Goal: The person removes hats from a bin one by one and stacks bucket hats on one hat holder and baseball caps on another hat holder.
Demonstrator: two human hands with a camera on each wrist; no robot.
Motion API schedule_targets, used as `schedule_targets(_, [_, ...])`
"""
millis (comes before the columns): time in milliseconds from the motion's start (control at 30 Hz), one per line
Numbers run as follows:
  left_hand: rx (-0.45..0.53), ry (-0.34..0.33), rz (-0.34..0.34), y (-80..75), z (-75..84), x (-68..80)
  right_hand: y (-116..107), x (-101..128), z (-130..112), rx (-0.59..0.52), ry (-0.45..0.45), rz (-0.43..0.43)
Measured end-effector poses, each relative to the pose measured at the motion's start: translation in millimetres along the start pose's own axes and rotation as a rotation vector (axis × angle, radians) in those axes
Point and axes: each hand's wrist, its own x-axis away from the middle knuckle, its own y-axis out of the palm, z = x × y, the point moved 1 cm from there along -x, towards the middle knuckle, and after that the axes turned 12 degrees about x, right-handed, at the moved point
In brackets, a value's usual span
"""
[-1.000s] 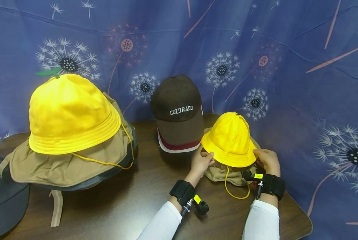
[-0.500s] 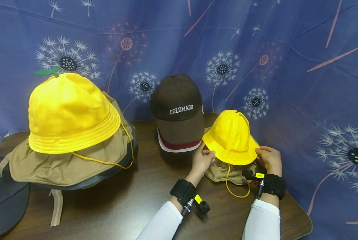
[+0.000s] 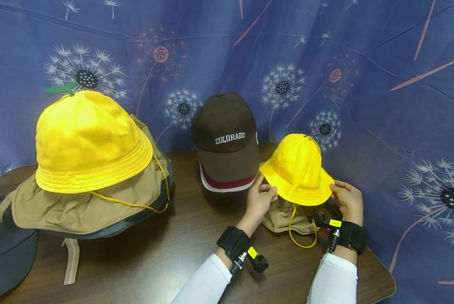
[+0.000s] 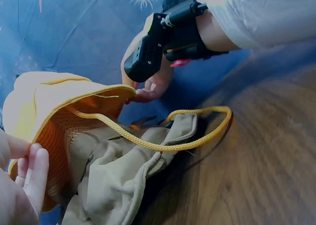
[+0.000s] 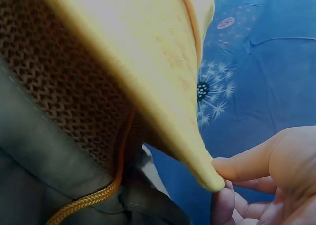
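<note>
My left hand [image 3: 259, 198] pinches the left brim of a small yellow bucket hat [image 3: 297, 166]. At the opposite side my right hand [image 3: 349, 202] pinches the brim between thumb and fingers. The brim is raised and tilted above a tan cloth hat [image 3: 285, 217], which it partly covers. A yellow cord [image 4: 133, 141] loops down from inside the yellow hat across the tan cloth. In the right wrist view, a coarse mesh surface [image 5: 54, 72] shows under the brim [image 5: 210, 178], right beside the tan cloth.
A brown cap lettered COLORADO [image 3: 227, 139] stands just left of my left hand. Farther left, a larger yellow hat [image 3: 90, 147] with a green sprout tops a tan hat [image 3: 90, 213]. A dark cap [image 3: 6, 249] lies at the wooden table's [image 3: 143, 261] left, before a blue curtain [image 3: 219, 50].
The small yellow hat has risen and shifted slightly right with both hands gripping its brim. The tan hat beneath stays in place, as do the other hats.
</note>
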Motion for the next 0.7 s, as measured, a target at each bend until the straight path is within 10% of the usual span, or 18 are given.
schedule_targets(367, [0.212,-0.017,-0.005,7.7,2.1,3.3,1,5,-8,-0.054,0.026,-0.028])
schedule_targets(700, [0.346,0.007,-0.150,23.2,19.6,12.4,-3,18,-36,-0.210,-0.038,0.049])
